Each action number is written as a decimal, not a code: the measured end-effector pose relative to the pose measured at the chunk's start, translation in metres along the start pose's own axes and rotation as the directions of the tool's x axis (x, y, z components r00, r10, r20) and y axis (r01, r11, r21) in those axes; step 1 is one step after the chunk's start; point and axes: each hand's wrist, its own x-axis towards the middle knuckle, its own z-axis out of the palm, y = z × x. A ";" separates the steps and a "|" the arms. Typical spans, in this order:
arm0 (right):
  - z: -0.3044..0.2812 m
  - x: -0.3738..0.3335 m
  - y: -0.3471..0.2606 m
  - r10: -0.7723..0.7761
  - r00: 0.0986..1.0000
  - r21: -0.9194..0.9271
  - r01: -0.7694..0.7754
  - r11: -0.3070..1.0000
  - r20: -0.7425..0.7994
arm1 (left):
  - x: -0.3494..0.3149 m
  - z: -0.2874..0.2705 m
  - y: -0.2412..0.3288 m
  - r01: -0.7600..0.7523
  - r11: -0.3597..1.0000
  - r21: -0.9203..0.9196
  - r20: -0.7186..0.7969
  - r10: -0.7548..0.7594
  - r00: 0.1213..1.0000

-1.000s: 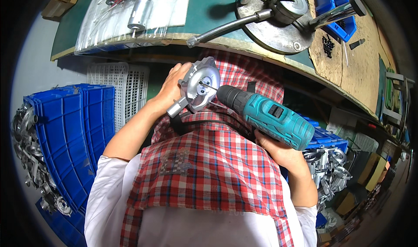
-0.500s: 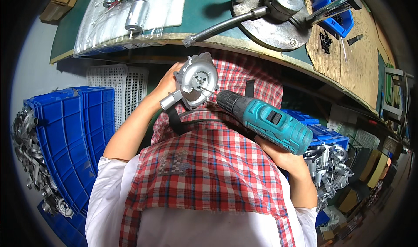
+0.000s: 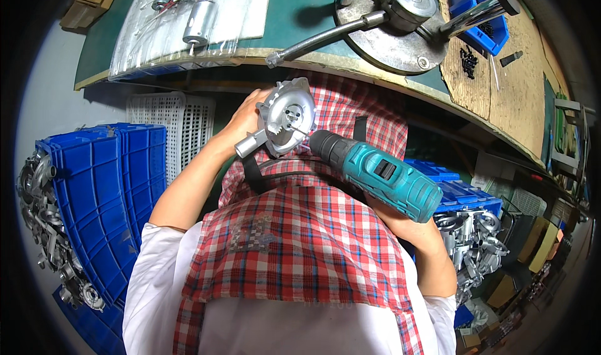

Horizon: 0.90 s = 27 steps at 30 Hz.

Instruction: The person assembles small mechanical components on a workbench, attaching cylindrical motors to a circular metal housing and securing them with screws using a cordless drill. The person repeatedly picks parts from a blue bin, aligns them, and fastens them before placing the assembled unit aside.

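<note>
A round cast-metal housing (image 3: 293,98) with a short outlet pipe is held up in front of my apron, its hollow face turned toward the drill. My left hand (image 3: 246,122) grips it from the left and behind; most of the fingers are hidden by the metal. In my right hand (image 3: 402,223) is a teal and black cordless drill (image 3: 387,175), its body covering the fingers on the handle. The drill's thin bit reaches into the housing near its centre, at the small holes; whether the tip sits in a screw is too small to tell.
Above the housing runs the bench edge (image 3: 250,61). On the bench lie small motors (image 3: 199,25), a heavy round metal fixture (image 3: 400,39) with a long handle, a blue bin (image 3: 487,26) and black screws (image 3: 468,62). Blue crates (image 3: 87,186) and metal castings (image 3: 472,248) flank me.
The housing has shifted slightly right and turned a little. The drill's rear end has moved slightly left, while its bit stays at the housing's centre.
</note>
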 end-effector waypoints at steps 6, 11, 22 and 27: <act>0.000 0.000 -0.007 0.072 0.997 0.085 -0.071 0.994 -0.019 | 0.001 -0.004 0.012 0.030 0.999 -0.012 0.008 -0.029 1.000; -0.039 -0.020 -0.014 0.128 0.983 0.527 -0.042 0.849 -0.129 | 0.003 -0.016 0.021 0.198 0.952 -0.232 0.084 -0.183 0.979; -0.182 -0.021 0.000 -0.095 0.423 -0.062 0.090 0.994 -0.901 | 0.143 -0.046 0.178 -0.426 0.353 -0.833 -0.295 0.367 0.882; -0.224 0.026 0.056 -0.179 0.501 -0.347 -0.266 0.899 -0.847 | 0.201 -0.024 0.208 -0.654 0.721 -0.229 -0.437 0.524 0.731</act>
